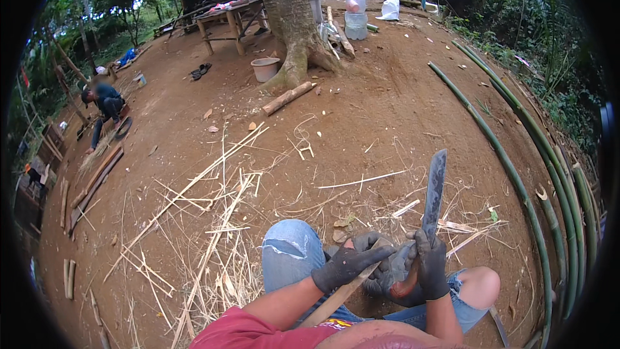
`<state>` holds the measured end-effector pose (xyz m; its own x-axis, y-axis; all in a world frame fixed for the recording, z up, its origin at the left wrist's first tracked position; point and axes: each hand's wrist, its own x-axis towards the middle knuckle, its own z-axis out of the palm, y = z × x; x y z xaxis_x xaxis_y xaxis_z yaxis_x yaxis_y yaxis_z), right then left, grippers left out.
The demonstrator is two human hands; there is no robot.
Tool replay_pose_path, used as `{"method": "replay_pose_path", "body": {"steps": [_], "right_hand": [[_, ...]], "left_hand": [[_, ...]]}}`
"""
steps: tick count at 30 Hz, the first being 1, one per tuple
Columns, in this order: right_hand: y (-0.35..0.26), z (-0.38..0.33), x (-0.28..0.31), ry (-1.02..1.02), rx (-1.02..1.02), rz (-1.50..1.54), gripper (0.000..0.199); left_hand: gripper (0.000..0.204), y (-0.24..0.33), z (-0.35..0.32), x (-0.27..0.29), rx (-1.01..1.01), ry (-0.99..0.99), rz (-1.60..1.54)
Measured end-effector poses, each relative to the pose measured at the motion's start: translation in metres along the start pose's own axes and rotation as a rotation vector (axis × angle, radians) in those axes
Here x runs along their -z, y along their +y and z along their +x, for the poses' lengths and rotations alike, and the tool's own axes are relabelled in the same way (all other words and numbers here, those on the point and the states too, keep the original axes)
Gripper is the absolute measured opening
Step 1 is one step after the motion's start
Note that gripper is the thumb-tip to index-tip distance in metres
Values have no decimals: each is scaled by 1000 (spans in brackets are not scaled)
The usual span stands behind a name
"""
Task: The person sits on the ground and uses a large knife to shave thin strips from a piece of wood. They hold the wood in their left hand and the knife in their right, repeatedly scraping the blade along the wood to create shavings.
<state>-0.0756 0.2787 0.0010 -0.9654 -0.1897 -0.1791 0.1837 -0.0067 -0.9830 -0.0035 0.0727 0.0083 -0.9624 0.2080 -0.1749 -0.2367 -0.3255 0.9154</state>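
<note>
Head view, looking down over knees in torn blue jeans (pixel 290 252) onto bare brown earth. Right hand (pixel 429 265), black-gloved, fist closed around the handle of a long dark machete (pixel 434 190); forearm rising near-vertical from the lower edge, wrist straight, blade pointing up and slightly right, tip well above the knees. Left hand (pixel 349 265), black-gloved as well, forearm entering from lower left at a slant, fingers stretched toward the right hand and curled over the top of a pale bamboo strip (pixel 339 297); grip partly closed on the strip, thumb side hidden. Strip running diagonally from the lap up toward the gap between both hands, upper end lost behind the gloves. Both hands close together, nearly touching, between the two knees. Contact between blade and strip: cannot tell, junction covered by gloves. Red shirt at lower edge. Ground to the left littered with thin split bamboo slivers (pixel 213 207). Long green bamboo poles (pixel 516 181) lying in a curve along the right side, well apart from the hands. Farther off: tree trunk (pixel 290 19), pale basin (pixel 265 68) just beside its foot, short log (pixel 287 98) near the roots, wooden table (pixel 226 19) behind. Another person (pixel 103 106) crouched at far left, well apart.
</note>
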Motion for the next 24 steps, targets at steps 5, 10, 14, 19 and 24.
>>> {"method": "replay_pose_path", "body": {"steps": [5, 10, 14, 19, 24], "right_hand": [[7, 8, 9, -10, -1, -63, 23], [-12, -9, 14, -120, 28, -271, 27], [-13, -20, 18, -177, 192, -555, 28], [-3, -28, 19, -208, 515, -749, 30], [-5, -28, 10, -269, 688, -817, 38]], "left_hand": [[24, -4, 2, -3, -63, 116, 95], [32, 3, -6, -13, 124, 12, -94], [32, -3, -9, -21, 71, 72, 55], [27, -14, -10, -13, 98, 74, -174], [29, -33, -17, 3, 58, 81, -18]]}}
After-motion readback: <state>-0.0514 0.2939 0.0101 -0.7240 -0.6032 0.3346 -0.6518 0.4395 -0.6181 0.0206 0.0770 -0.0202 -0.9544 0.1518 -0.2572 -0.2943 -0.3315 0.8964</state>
